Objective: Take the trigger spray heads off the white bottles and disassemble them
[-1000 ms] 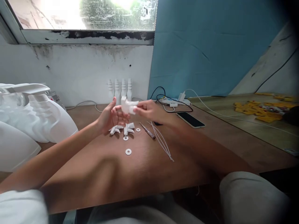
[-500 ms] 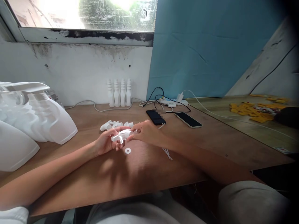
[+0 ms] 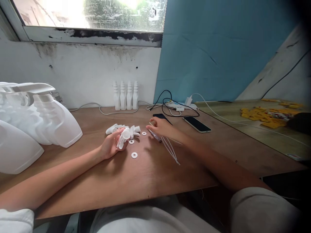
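Over the counter (image 3: 97, 187), a sprayer (image 3: 125, 134) is being grasped by the left fingers (image 3: 119, 131), while the right fingers' (image 3: 155, 127) grip near the screwdriver (image 3: 156, 137) cannot be told.

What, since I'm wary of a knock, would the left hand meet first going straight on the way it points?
Beyond the white part it holds, the left hand would probably meet the white trigger piece on the table, though its height is unclear.
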`<action>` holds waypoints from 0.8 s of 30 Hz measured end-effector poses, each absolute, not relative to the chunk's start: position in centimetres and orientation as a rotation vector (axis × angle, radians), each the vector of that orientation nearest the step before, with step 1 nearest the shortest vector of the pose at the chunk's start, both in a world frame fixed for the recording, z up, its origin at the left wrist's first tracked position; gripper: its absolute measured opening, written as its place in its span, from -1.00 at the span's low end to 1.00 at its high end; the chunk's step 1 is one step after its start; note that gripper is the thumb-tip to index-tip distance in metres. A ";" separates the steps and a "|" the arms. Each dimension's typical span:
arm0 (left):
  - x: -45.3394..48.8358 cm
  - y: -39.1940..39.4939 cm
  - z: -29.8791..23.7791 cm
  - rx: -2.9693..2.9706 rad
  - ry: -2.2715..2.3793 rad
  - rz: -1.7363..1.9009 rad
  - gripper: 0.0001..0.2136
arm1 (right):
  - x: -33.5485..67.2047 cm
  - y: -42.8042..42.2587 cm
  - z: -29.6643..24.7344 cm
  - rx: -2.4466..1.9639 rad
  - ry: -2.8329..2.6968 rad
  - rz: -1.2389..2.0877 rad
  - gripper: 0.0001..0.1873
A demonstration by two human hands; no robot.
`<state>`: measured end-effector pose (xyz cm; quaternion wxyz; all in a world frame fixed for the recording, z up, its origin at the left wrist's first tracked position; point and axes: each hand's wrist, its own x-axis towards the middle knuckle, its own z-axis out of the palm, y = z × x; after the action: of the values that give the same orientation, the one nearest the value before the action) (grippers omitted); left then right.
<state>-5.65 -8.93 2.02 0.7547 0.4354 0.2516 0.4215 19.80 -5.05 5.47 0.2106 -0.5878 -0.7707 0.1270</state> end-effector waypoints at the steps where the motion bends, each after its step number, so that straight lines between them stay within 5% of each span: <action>1: -5.6 -9.0 2.0 0.965 0.564 0.925 -0.79 | 20.0 -4.7 5.1 -1.634 -2.122 0.331 -0.45; 7: -5.5 -8.9 1.5 1.012 0.625 0.891 -0.66 | 20.0 -4.9 5.2 -1.731 -2.245 0.013 -0.69; 10: -5.5 -8.7 1.4 1.016 0.658 0.887 -0.65 | 19.8 -5.4 5.3 -1.939 -2.363 0.105 -0.60; 13: -5.6 -8.7 1.3 1.008 0.684 0.881 -0.67 | 19.7 -5.5 5.1 -1.965 -2.394 0.233 -0.76; 24: -5.5 -8.8 1.9 1.009 0.735 0.903 -0.69 | 18.5 -8.7 7.5 -0.810 -2.216 0.497 -0.84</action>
<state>-5.47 -8.82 1.92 0.7178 0.4560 0.3320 0.4081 18.55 -8.70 7.49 0.3573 -0.3137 -0.8584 0.1924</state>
